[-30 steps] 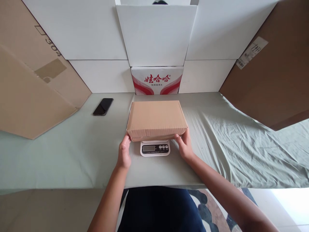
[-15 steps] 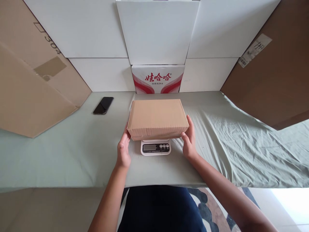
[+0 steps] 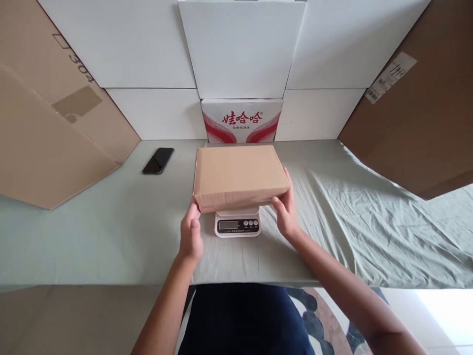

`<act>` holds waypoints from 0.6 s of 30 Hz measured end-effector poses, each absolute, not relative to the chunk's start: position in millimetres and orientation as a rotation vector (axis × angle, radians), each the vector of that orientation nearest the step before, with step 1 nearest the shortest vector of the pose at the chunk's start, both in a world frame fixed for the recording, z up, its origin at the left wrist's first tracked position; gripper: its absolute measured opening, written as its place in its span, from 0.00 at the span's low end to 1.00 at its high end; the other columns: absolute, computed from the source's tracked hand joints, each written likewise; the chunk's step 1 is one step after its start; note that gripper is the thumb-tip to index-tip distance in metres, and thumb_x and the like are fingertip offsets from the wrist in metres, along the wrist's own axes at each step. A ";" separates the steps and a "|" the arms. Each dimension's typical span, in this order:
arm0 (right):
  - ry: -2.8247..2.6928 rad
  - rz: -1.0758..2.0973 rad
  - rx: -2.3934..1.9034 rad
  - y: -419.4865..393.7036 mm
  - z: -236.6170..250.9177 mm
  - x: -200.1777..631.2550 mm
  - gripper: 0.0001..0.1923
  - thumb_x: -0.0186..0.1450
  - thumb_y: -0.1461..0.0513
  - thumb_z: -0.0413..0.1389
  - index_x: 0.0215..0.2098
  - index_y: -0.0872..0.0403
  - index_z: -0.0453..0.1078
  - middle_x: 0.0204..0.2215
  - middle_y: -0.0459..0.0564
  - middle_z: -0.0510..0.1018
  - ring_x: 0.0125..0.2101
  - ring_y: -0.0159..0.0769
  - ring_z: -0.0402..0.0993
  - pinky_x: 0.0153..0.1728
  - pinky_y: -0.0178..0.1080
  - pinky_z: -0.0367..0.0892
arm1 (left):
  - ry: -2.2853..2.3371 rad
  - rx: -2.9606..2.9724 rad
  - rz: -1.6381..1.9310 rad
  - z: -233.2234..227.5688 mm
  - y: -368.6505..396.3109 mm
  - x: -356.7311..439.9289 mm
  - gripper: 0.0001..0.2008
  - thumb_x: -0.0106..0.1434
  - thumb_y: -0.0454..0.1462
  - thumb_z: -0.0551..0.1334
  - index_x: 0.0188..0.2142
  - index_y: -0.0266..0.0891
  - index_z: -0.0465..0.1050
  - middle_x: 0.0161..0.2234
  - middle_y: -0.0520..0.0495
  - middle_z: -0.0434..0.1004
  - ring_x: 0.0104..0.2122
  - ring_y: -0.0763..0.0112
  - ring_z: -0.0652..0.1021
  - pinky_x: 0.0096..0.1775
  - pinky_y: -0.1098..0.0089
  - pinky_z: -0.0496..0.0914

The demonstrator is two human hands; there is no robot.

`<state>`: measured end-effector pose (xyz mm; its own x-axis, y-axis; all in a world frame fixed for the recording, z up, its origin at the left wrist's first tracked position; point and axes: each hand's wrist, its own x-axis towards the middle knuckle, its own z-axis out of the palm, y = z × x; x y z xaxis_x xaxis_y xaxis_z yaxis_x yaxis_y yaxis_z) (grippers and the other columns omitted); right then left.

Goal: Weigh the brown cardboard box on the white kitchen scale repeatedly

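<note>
A closed brown cardboard box (image 3: 240, 170) is held between my two hands, slightly turned, over a white digital kitchen scale (image 3: 237, 226). My left hand (image 3: 191, 231) grips its near left corner, fingers partly hidden behind and under it. On the right side, my right hand (image 3: 287, 209) has its thumb on the near face and its fingers along the side. The scale's display and buttons show in front of the box; its weighing plate is mostly covered. Whether the box touches the plate I cannot tell.
A black phone (image 3: 158, 161) lies to the left on the pale green cloth (image 3: 111, 222). Behind stands a white and red carton (image 3: 242, 122) against white panels. Large cardboard sheets flank the table, one at left (image 3: 55, 143) and one at right (image 3: 417, 128).
The box has shifted slightly away from me and turned a little, its right end now nearer me relative to before. Both hands keep hold of it, and the scale has barely moved.
</note>
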<state>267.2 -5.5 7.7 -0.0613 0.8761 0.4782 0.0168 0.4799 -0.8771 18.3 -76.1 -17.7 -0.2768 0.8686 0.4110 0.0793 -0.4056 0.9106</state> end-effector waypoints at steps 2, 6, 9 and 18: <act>-1.488 0.825 -0.784 15.5 17.5 265.7 0.46 0.68 0.40 0.56 0.77 0.39 0.43 0.75 0.51 0.59 0.73 0.53 0.59 0.73 0.61 0.59 | 1.192 1.394 1.762 -8.7 -57.4 15.7 0.42 0.68 0.65 0.52 0.68 0.41 0.67 0.67 0.35 0.72 0.70 0.46 0.69 0.66 0.53 0.68; -1.480 0.718 -0.731 72.5 24.2 256.9 0.44 0.67 0.40 0.55 0.76 0.36 0.44 0.77 0.46 0.53 0.76 0.53 0.51 0.75 0.62 0.54 | 1.184 1.344 1.754 1.1 14.2 9.7 0.37 0.67 0.65 0.55 0.66 0.48 0.68 0.68 0.40 0.71 0.69 0.54 0.70 0.69 0.57 0.63; -1.442 0.724 -0.722 108.3 10.4 248.4 0.44 0.66 0.42 0.56 0.75 0.40 0.46 0.76 0.48 0.53 0.76 0.52 0.50 0.76 0.61 0.50 | 1.124 1.224 1.733 -7.5 65.9 10.1 0.40 0.64 0.69 0.53 0.63 0.47 0.70 0.69 0.40 0.69 0.72 0.55 0.66 0.70 0.57 0.61; -1.427 0.873 -0.794 125.8 -17.2 245.5 0.40 0.64 0.47 0.58 0.70 0.44 0.50 0.70 0.54 0.63 0.71 0.50 0.58 0.75 0.60 0.51 | 1.144 0.970 1.700 -42.6 94.2 8.4 0.40 0.66 0.68 0.51 0.63 0.46 0.72 0.71 0.42 0.68 0.73 0.57 0.64 0.72 0.58 0.58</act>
